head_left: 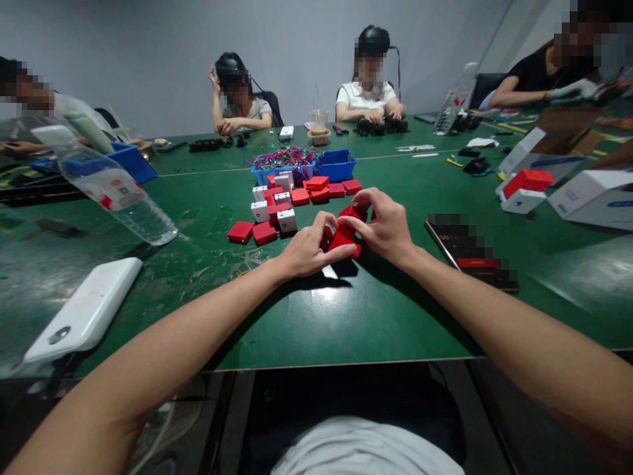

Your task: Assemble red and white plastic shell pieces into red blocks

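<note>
Between my two hands, just over the green table [297, 330], is a red box-like plastic piece [345, 236], tilted. My left hand [311, 247] grips its left and lower side, the thumb lying along its near edge. From the right, my right hand [383, 221] pinches its upper part with thumb and fingers. Fingers cover much of the piece, so its exact kind does not show. Beyond my left hand stand several small white boxes [286, 221] and red boxes [265, 232] in a loose cluster.
Blue bins [336, 165], one full of coloured wires [284, 157], stand behind the cluster. A water bottle [116, 191] and white power bank [86, 307] lie left. A phone [467, 254] and white cartons [596, 198] are right. Several people sit around the table.
</note>
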Available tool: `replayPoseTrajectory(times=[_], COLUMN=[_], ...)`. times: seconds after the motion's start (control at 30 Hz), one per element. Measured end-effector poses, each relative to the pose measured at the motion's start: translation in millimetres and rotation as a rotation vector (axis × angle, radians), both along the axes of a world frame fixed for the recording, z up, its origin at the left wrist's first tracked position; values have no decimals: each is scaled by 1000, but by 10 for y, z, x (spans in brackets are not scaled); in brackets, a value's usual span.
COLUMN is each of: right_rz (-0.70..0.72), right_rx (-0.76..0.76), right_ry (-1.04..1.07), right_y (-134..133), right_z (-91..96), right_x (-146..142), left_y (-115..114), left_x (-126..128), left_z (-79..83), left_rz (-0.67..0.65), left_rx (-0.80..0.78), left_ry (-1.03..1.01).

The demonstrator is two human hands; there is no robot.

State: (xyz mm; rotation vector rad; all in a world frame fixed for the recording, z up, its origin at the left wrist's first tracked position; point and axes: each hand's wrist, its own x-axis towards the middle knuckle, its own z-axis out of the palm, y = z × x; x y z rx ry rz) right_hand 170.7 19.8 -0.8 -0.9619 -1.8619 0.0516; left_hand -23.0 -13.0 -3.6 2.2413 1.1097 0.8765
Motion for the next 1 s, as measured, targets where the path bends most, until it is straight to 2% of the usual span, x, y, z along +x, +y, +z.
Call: replayPoseTrajectory(times=[0.2, 0.4, 0.53, 0.83, 1.0], right_rz=[-11, 59, 98, 108, 131], right_rx=[151, 151, 60, -284, -339], right_ry=[-49, -116, -164, -118, -138], right_y=[-28, -32, 5, 17, 3], right_z=[39, 58, 24, 10, 41], right_x=[4, 2, 5, 36, 38], left_y=[27, 64, 100, 141, 125], left_x=[25, 9, 9, 17, 34], left_z=[3, 33, 21, -65, -77], left_rz=[-2, -135, -100, -58, -60], left_rx=[-264, -343, -387, -443, -400], left_ry=[-189, -126, -189, -325, -345])
